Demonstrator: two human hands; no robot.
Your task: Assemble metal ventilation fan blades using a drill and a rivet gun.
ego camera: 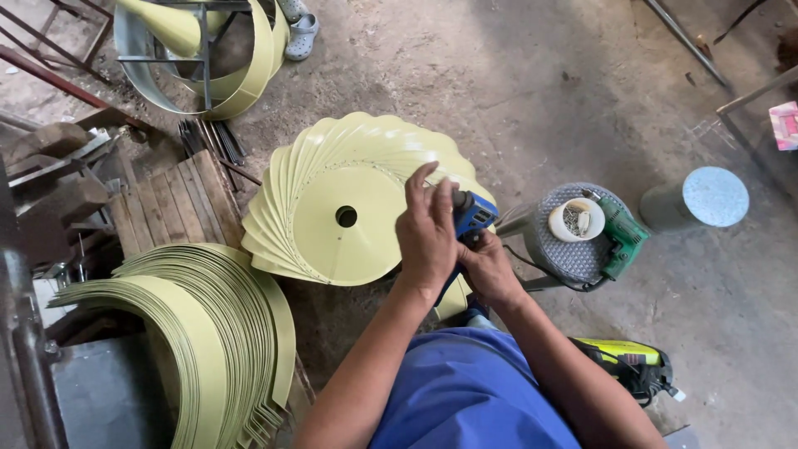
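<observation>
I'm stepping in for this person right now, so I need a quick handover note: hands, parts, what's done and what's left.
Left hand: on top of the blue power tool, pressing it at the right edge of the pale yellow bladed disc.
Right hand: gripping the tool from below.
Done: curved blades already ring the disc, overlapping around its whole visible edge.
Left: a stack of loose curved blades lies on the left.
Nearby: green drill and tub of fasteners on the stool; another drill on the floor.
</observation>
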